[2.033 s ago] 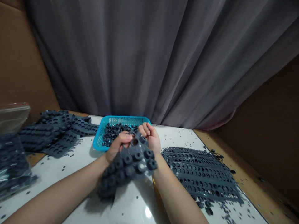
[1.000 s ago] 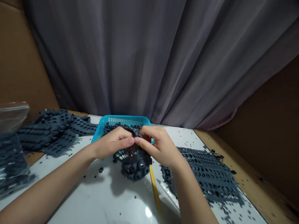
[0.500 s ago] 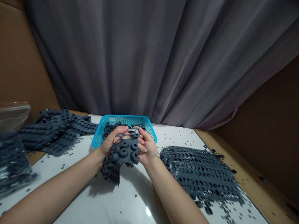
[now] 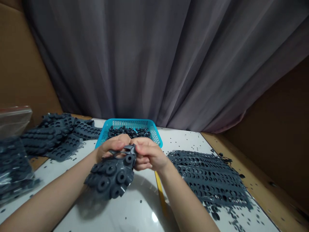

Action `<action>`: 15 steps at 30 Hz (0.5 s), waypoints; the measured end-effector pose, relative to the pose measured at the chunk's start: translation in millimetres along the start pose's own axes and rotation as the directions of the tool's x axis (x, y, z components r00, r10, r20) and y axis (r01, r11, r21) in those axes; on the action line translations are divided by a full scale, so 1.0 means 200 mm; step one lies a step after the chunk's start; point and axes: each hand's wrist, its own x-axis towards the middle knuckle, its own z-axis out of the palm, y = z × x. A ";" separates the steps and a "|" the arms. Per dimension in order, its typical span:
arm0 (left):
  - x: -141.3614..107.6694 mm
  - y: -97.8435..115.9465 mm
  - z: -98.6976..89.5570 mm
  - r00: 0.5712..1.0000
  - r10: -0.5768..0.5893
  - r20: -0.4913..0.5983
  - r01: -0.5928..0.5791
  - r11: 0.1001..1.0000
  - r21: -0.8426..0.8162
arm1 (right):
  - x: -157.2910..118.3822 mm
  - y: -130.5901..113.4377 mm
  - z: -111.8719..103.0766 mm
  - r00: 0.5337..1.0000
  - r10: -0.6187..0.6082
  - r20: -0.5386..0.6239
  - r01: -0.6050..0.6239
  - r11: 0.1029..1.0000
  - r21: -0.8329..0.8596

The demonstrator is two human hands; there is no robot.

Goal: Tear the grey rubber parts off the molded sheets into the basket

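A dark grey rubber sheet with raised ring-shaped knobs [image 4: 112,175] hangs from both hands over the white table. My left hand [image 4: 112,146] pinches its upper left edge. My right hand [image 4: 148,153] has its fingers closed on the sheet's upper right corner, where a thin torn strip shows. The two hands touch or nearly touch at the knuckles. Just behind them stands a blue plastic basket [image 4: 158,137], partly filled with small dark rubber pieces [image 4: 130,131].
Dark knobbed sheets [image 4: 60,132] are heaped at the left, beside a clear plastic bag [image 4: 14,164] of dark pieces. Perforated sheets [image 4: 207,177] lie at the right among scattered bits. A yellow strip [image 4: 160,193] lies on the white table [image 4: 135,212]. A grey curtain [image 4: 135,64] hangs behind.
Both hands have moved down towards me, uncovering more of the basket's contents. The held sheet has swung left and shows its knobs more broadly. More of the yellow strip now shows.
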 end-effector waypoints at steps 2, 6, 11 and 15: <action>0.00 0.09 0.02 0.994 -0.066 0.089 0.054 0.989 0.140 | -0.05 -0.11 0.05 0.978 -0.082 -0.191 -0.027 0.861 -0.507; -0.01 0.17 0.09 0.994 -0.108 0.024 0.094 0.944 0.316 | -0.14 -0.26 0.15 0.921 -0.318 -0.225 -0.155 0.232 -0.960; -0.04 0.17 0.24 0.994 -0.032 -0.101 0.074 0.893 0.445 | -0.15 -0.26 0.19 0.909 -0.336 -0.246 -0.245 0.048 -0.968; -0.06 0.19 0.29 0.982 0.168 -0.082 -0.065 0.716 0.695 | -0.13 -0.23 0.20 0.879 -0.382 -0.286 -0.312 -0.006 -0.950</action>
